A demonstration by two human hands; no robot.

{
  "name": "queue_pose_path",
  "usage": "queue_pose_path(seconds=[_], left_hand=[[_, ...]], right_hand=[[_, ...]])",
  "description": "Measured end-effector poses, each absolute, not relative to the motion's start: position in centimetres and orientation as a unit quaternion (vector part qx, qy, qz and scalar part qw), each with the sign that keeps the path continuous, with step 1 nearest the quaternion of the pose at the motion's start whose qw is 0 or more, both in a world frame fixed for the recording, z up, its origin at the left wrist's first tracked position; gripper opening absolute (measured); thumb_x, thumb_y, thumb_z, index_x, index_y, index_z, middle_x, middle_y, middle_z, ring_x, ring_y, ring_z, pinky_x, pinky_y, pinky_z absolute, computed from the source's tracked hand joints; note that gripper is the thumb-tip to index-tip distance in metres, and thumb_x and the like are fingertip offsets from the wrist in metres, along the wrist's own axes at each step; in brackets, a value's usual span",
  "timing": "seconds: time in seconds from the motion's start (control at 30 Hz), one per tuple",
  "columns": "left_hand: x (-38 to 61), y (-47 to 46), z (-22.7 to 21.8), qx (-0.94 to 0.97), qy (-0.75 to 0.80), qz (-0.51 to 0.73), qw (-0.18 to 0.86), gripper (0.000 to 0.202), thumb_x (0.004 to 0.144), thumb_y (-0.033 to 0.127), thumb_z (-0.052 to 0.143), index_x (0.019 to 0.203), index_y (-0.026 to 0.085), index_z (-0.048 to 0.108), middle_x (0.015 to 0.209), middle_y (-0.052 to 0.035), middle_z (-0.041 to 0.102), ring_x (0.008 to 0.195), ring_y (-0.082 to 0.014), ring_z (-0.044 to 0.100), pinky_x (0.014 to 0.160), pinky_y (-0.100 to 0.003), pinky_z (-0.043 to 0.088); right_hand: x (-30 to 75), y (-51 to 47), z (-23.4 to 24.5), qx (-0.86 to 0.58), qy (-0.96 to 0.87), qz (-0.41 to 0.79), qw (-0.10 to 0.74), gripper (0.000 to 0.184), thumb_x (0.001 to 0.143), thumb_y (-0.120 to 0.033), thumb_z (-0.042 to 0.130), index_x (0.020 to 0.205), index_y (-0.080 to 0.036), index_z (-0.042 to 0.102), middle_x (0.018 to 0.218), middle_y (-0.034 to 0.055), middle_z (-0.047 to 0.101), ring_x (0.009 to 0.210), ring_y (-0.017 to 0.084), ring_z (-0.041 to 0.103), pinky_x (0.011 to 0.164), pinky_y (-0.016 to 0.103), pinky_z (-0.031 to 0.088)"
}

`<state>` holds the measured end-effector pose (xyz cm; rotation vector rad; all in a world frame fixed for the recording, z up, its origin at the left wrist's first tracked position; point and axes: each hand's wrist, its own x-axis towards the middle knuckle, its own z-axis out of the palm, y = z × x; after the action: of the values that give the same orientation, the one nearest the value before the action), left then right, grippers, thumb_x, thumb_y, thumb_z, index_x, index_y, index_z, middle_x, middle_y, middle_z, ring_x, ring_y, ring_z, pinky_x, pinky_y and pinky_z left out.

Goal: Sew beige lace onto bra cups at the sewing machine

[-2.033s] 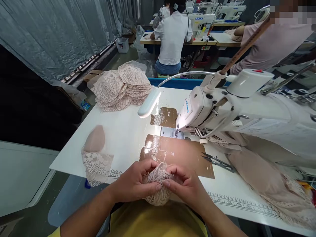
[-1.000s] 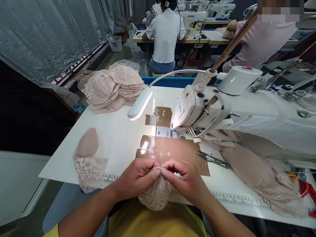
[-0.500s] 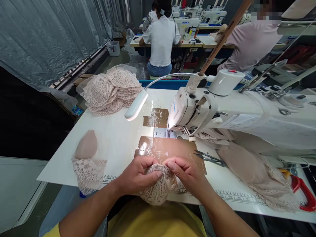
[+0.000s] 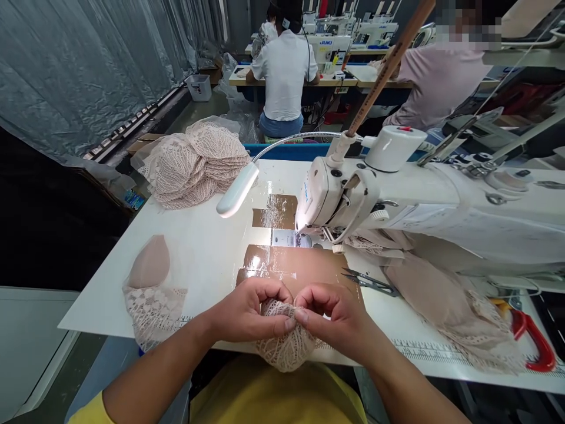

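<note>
A beige lace piece (image 4: 286, 347) hangs bunched at the front edge of the white table, below the tan taped patch (image 4: 304, 265). My left hand (image 4: 260, 309) pinches its upper left edge between thumb and fingers. From the other side, my right hand (image 4: 329, 315) is closed on the upper right edge, its thumb tip almost against the left thumb. Folds of lace and my fingers hide how the edge is gripped. The sewing machine (image 4: 335, 194) stands just beyond my hands, and small scissors (image 4: 371, 282) lie right of them.
Stacked lace pieces (image 4: 198, 165) lie at the back left. A moulded cup with lace (image 4: 150, 271) rests at left. More beige fabric (image 4: 445, 300) and red-handled scissors (image 4: 536, 341) are at right. A lamp (image 4: 238, 191) hangs over the table. Two people sit beyond.
My thumbs have come closer together on the lace edge, and the right fingers have curled in more. The lace still hangs from both hands. The whole view has shifted slightly.
</note>
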<state>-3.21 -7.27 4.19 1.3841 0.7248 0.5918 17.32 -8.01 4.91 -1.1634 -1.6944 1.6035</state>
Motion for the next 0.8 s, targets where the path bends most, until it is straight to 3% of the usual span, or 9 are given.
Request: queue_pose_path(seconds=[0.13, 0.27, 0.4, 0.5, 0.6, 0.7, 0.8], left_hand=[[-2.6, -7.1, 3.5, 0.59, 0.315, 0.293, 0.684, 0.024, 0.081, 0.034, 0.067, 0.076, 0.01, 0.065, 0.07, -0.002, 0.054, 0.063, -0.01, 0.046, 0.058, -0.022, 0.039], [-1.9, -7.3, 2.2, 0.499, 0.343, 0.306, 0.735, 0.032, 0.073, 0.04, 0.074, 0.069, 0.011, 0.061, 0.064, -0.0001, 0.05, 0.059, -0.0093, 0.046, 0.055, -0.021, 0.039], [-3.3, -6.9, 2.4, 0.408, 0.422, 0.346, 0.732, 0.04, 0.067, 0.046, 0.076, 0.065, 0.013, 0.053, 0.06, 0.0017, 0.049, 0.052, -0.0084, 0.044, 0.048, -0.02, 0.035], [-6.3, -5.8, 4.3, 0.456, 0.514, 0.424, 0.59, 0.035, 0.071, 0.045, 0.072, 0.068, 0.014, 0.056, 0.061, 0.0018, 0.051, 0.054, -0.0099, 0.046, 0.049, -0.02, 0.036], [-7.7, -4.1, 6.0, 0.573, 0.598, 0.444, 0.341, 0.024, 0.08, 0.035, 0.064, 0.068, 0.016, 0.056, 0.059, 0.0034, 0.047, 0.054, -0.0099, 0.043, 0.051, -0.021, 0.034], [-5.5, -2.2, 5.4, 0.729, 0.575, 0.341, 0.15, 0.021, 0.084, 0.023, 0.054, 0.064, 0.017, 0.053, 0.06, 0.0016, 0.047, 0.056, -0.0116, 0.043, 0.054, -0.023, 0.034], [-0.9, -0.9, 2.9, 0.843, 0.522, 0.125, 0.04, 0.019, 0.081, 0.013, 0.048, 0.064, 0.015, 0.057, 0.067, -0.0069, 0.057, 0.066, -0.0186, 0.052, 0.06, -0.028, 0.038]], right_hand=[[17.3, -7.8, 5.0, -0.43, -0.606, 0.611, 0.274, 0.023, 0.079, -0.036, 0.063, 0.066, -0.018, 0.056, 0.056, -0.0036, 0.048, 0.05, 0.008, 0.039, 0.045, 0.021, 0.03], [16.8, -7.1, 4.6, -0.424, -0.583, 0.63, 0.29, 0.028, 0.076, -0.04, 0.066, 0.064, -0.018, 0.057, 0.055, -0.0045, 0.045, 0.049, 0.008, 0.037, 0.043, 0.02, 0.029], [17.7, -6.4, 4.0, -0.43, -0.564, 0.632, 0.313, 0.026, 0.077, -0.043, 0.066, 0.074, -0.017, 0.063, 0.064, -0.0011, 0.056, 0.057, 0.011, 0.05, 0.051, 0.023, 0.042], [20.0, -6.2, 3.4, -0.477, -0.561, 0.586, 0.337, 0.024, 0.078, -0.043, 0.065, 0.085, -0.019, 0.066, 0.079, 0.0024, 0.064, 0.07, 0.015, 0.059, 0.064, 0.027, 0.049], [22.2, -6.3, 3.0, -0.534, -0.572, 0.528, 0.33, 0.024, 0.083, -0.044, 0.06, 0.088, -0.02, 0.066, 0.078, 0.002, 0.062, 0.07, 0.015, 0.058, 0.064, 0.027, 0.048], [22.9, -5.9, 3.4, -0.552, -0.616, 0.474, 0.302, 0.023, 0.085, -0.043, 0.056, 0.088, -0.021, 0.065, 0.074, 0.0014, 0.061, 0.065, 0.015, 0.055, 0.059, 0.027, 0.045], [22.2, -4.7, 4.1, -0.551, -0.693, 0.395, 0.244, 0.019, 0.086, -0.037, 0.052, 0.086, -0.023, 0.065, 0.071, 0.0008, 0.061, 0.061, 0.016, 0.054, 0.055, 0.027, 0.042]])
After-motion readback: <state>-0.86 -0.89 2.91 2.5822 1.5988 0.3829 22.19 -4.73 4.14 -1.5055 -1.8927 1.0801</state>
